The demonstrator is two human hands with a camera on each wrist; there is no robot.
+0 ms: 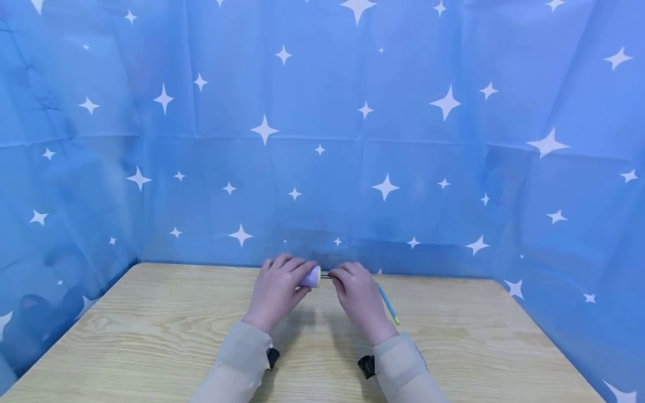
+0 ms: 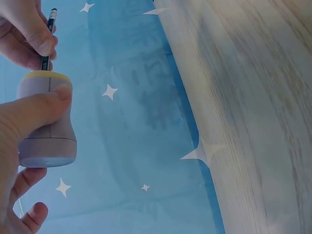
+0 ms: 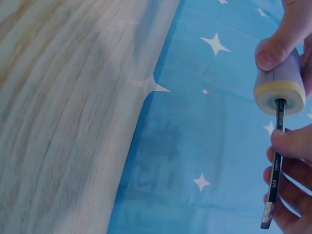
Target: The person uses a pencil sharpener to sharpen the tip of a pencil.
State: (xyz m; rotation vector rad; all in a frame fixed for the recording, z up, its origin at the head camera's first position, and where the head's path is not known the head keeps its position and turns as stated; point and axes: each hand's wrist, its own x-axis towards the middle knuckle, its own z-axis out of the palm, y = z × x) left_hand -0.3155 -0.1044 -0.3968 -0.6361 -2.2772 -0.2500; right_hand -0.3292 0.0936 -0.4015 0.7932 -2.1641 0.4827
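Note:
My left hand [image 1: 277, 291] grips a lavender pencil sharpener [image 2: 58, 127] with a yellow rim, its thumb along the side of the body. The sharpener is held above the table, on its side in the head view, with its rim facing right. A dark pencil [image 3: 276, 175] has its tip end inside the sharpener's hole, so the point is hidden. Thumb and fingers of my right hand [image 1: 360, 299] pinch the pencil's shaft just outside the rim. At the pencil's outer end, a metal band and a dark end show in the right wrist view.
A blue stick-like thing [image 1: 387, 302] with a yellow end lies on the wooden table [image 1: 151, 336], just right of my right hand. Behind the table's far edge hangs a blue curtain [image 1: 322, 112] with white stars, which also lines both sides.

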